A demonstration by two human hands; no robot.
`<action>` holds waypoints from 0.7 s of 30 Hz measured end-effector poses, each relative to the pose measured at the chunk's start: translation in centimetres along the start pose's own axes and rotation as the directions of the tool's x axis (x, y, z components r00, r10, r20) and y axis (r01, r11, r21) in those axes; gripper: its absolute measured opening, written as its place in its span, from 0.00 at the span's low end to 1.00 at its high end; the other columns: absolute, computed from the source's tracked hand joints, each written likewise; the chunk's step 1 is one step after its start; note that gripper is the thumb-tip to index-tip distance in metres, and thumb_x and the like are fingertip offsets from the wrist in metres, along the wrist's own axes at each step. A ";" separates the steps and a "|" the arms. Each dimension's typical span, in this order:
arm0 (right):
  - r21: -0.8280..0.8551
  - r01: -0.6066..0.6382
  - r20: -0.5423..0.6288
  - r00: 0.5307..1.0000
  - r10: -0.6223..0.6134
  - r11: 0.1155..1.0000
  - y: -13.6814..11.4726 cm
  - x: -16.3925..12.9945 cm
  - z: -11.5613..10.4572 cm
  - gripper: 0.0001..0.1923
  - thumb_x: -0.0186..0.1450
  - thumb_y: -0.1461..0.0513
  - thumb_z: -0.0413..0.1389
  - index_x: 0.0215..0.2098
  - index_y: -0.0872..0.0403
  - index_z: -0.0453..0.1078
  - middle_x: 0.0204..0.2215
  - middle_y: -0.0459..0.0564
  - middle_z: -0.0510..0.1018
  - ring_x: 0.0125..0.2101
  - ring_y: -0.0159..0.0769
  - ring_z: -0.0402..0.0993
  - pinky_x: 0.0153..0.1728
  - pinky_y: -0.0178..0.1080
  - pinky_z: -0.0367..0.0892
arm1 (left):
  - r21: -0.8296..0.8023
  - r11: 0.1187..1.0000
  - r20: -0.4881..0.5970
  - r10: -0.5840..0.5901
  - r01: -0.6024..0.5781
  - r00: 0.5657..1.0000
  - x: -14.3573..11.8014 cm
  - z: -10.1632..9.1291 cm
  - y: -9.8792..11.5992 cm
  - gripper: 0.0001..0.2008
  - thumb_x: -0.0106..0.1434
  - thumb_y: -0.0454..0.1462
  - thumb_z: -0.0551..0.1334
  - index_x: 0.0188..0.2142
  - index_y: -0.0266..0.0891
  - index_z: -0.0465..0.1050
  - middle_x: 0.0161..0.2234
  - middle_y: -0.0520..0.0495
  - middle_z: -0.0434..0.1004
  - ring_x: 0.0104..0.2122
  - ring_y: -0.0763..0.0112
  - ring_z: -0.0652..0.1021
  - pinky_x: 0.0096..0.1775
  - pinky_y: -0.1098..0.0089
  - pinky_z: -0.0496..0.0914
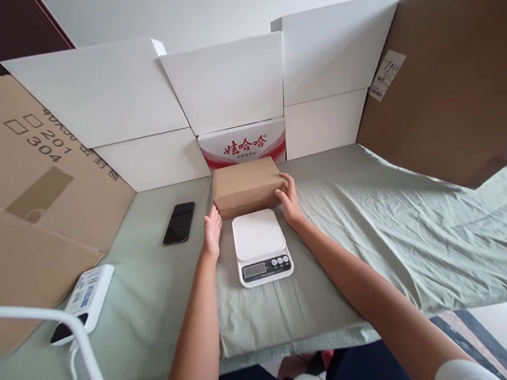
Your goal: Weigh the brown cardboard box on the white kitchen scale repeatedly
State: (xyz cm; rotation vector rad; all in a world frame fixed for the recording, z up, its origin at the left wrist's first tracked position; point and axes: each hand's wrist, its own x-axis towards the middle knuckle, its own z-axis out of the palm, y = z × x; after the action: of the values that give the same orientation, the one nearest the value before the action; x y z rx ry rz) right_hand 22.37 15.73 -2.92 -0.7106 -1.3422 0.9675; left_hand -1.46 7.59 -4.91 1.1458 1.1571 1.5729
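Note:
A small brown cardboard box (246, 186) sits on the green cloth, just behind a white digital kitchen scale (259, 246). My left hand (213, 229) presses against the box's left near corner. My right hand (289, 198) wraps around its right end, thumb on the front face. Both hands grip the box from either side. The scale's platform is bare and its display faces me.
A black phone (178, 222) lies left of the box. A white power strip (85, 301) with a cable rests at the near left. White and brown cardboard sheets (103, 97) wall in the table on three sides. The green cloth (415, 225) stretches to the right.

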 end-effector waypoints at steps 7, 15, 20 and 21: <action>0.021 0.031 0.026 0.999 -0.031 0.999 0.6 -0.2 -0.2 0.34 0.66 0.51 0.52 0.68 0.46 0.49 0.68 0.54 0.62 0.66 0.47 0.61 0.68 0.54 0.55 | 0.013 1.000 -0.022 -0.009 0.009 1.000 0.1 0.0 0.1 0.51 0.61 0.70 0.37 0.71 0.43 0.56 0.73 0.38 0.49 0.72 0.55 0.53 0.69 0.56 0.49; -0.026 0.024 0.025 0.999 -0.023 0.999 1.1 -0.2 -0.4 0.37 0.67 0.49 0.51 0.70 0.47 0.47 0.71 0.54 0.58 0.69 0.45 0.58 0.70 0.54 0.53 | 0.037 0.999 -0.051 -0.002 0.004 0.999 -0.2 -0.1 0.0 0.50 0.61 0.70 0.38 0.71 0.44 0.56 0.73 0.40 0.49 0.72 0.57 0.52 0.70 0.57 0.47; -0.052 0.017 0.030 0.999 -0.016 0.999 1.3 -0.2 -0.5 0.38 0.68 0.46 0.50 0.71 0.47 0.48 0.71 0.54 0.59 0.69 0.46 0.59 0.69 0.55 0.54 | 0.051 0.999 -0.032 0.001 0.001 0.999 -0.2 -0.1 -0.1 0.50 0.62 0.70 0.38 0.71 0.44 0.56 0.73 0.41 0.49 0.72 0.57 0.51 0.70 0.58 0.46; -0.055 0.016 0.031 0.999 -0.014 0.998 1.3 -0.2 -0.5 0.38 0.68 0.45 0.50 0.71 0.47 0.48 0.71 0.54 0.59 0.69 0.47 0.59 0.69 0.55 0.54 | 0.055 0.998 -0.029 0.001 0.001 1.000 -0.2 -0.1 -0.1 0.50 0.62 0.70 0.38 0.71 0.44 0.56 0.73 0.42 0.49 0.72 0.57 0.51 0.70 0.58 0.46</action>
State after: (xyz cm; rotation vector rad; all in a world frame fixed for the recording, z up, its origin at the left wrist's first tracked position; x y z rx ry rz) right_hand 22.63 16.24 -4.23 -0.7288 -1.4033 0.9354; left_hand -1.48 7.38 -5.04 1.1620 1.2263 1.5710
